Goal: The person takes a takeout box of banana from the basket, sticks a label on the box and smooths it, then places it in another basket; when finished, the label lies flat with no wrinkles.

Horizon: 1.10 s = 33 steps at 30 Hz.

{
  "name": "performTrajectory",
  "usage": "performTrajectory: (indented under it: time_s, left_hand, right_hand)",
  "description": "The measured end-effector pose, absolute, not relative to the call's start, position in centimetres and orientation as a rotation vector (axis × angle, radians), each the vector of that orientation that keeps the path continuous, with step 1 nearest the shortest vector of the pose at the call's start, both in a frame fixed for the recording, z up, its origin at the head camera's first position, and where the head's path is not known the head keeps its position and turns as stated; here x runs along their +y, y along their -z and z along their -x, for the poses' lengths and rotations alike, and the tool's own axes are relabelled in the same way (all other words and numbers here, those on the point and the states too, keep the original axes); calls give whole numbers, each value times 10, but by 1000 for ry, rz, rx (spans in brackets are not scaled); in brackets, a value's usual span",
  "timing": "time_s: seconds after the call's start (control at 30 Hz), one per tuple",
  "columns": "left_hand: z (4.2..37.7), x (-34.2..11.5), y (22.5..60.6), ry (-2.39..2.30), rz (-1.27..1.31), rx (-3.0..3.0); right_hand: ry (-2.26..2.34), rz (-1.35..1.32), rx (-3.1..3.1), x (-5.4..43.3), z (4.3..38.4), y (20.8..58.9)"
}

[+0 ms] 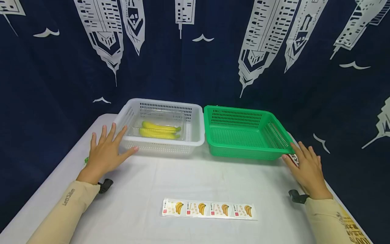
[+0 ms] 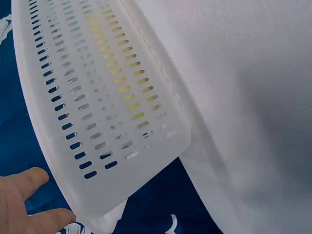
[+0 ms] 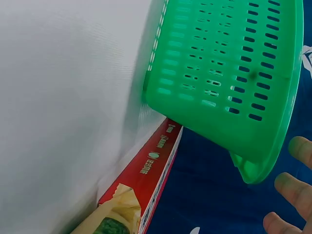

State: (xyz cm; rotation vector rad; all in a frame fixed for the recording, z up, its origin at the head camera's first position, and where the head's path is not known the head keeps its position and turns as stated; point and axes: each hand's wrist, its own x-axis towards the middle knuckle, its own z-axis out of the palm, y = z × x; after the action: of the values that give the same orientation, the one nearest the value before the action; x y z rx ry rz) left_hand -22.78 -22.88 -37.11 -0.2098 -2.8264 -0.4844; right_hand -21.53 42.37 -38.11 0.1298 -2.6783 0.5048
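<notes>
Fingers spread, my left hand [image 1: 105, 156] is at the front left corner of a white plastic basket [image 1: 164, 140]. Inside that basket lies a clear plastic box [image 1: 182, 118] with yellow bananas [image 1: 159, 128]. On the other side, my right hand [image 1: 307, 171] has its fingers extended beside the front right corner of an empty green basket [image 1: 243, 154]. The right wrist view shows fingertips [image 3: 295, 192] close by the green rim. Neither hand holds anything. A strip of banana labels [image 1: 209, 209] lies flat on the table in front of the baskets.
Both baskets stand side by side at the back of the white-covered table [image 1: 189, 179]. A red box [image 3: 151, 165] and a packet [image 3: 117, 214] lie along the table's right edge. Behind hangs a navy curtain [image 1: 182, 67] with white building prints.
</notes>
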Motion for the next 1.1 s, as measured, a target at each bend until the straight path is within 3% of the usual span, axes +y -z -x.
performTrajectory:
  time_s: [0.37,0.7,1.1]
  left_hand:
    - [234,-231,374,624,152,-2675]
    - [244,-236,375,994,43,-2517]
    - [263,-238,376,1362,-127,-2436]
  right_hand:
    - [-556,-248,-2589,424,224,373]
    - [-680,-214,-2642,406,236,349]
    - [-867,-375,-2654,386,260,327]
